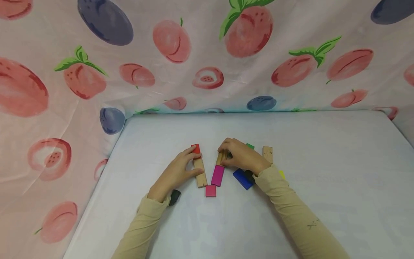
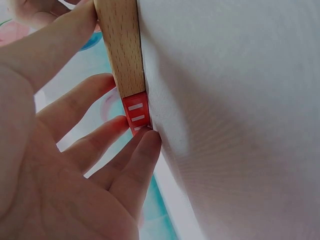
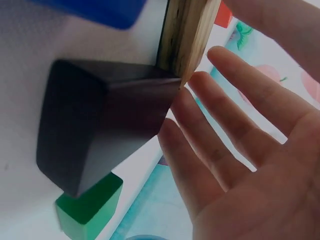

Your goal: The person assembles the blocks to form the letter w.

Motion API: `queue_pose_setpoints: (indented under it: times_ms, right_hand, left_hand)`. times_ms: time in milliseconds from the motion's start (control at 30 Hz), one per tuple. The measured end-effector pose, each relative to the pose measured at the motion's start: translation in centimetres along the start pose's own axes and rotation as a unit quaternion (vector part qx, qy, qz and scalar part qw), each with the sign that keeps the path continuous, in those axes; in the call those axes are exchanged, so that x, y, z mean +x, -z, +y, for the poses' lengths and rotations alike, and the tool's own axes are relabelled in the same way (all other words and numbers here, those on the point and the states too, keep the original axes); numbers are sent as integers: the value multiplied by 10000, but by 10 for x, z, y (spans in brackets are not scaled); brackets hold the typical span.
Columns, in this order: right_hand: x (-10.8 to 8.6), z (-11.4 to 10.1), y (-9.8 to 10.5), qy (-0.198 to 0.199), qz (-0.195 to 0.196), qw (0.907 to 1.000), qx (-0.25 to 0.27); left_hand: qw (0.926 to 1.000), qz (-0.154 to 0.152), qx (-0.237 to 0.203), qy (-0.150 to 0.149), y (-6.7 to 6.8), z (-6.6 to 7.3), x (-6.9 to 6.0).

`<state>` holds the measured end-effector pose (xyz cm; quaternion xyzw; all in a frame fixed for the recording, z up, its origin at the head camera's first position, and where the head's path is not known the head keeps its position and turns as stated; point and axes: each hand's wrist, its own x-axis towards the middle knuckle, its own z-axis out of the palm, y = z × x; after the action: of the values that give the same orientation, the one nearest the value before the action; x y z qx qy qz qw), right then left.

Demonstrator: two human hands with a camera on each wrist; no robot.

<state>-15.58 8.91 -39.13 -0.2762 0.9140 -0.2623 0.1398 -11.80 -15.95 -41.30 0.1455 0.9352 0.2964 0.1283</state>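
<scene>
Two slanting rows stood on the white tabletop [image 1: 333, 162], converging toward me. The left row comprised a red rectangular block [image 1: 196, 148] and a bare wooden bar [image 1: 201, 180]; the right row, a second bare wooden bar [image 1: 219, 158] and a magenta rectangular block [image 1: 218, 176]. A pink square block [image 1: 211, 191] sat at their near ends. I judged both rows largely placed — alignment appeared to be the step in hand. Outside them lay a blue rectangular block [image 1: 243, 179], a green block [image 1: 250, 146], a third bare wooden bar [image 1: 267, 154], a partly hidden yellow block [image 1: 282, 175] and a black block [image 3: 110, 120]; I judged these unplaced.

My left hand [image 1: 177, 167] had its fingers spread and slightly bent, touching the red block without a closed grip. My right hand [image 1: 244, 154] had extended fingers against the second bar, likewise not clenched.

The far edge met a fruit-patterned cloth [image 1: 226, 93]. The widest room lay rightward, past the third bar — the gap between rows narrowed toward the pink block.
</scene>
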Motion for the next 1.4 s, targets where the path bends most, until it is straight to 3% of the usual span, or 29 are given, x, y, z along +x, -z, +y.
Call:
queue_pose_setpoints:
  times_ms: [467,967,1400]
  right_hand:
    - [-3,-1,5,-269,132,9995,-102]
    - [-11,9,15,-25,396,9978,-534]
    - [-19,22,20,-171,457,9983,-312]
  left_hand:
    - [10000,9,-56,4,-1,0,-3]
    - [10000,28,-19,-54,0,1,-2]
    - [10000,37,31,-66,-1,1,-1]
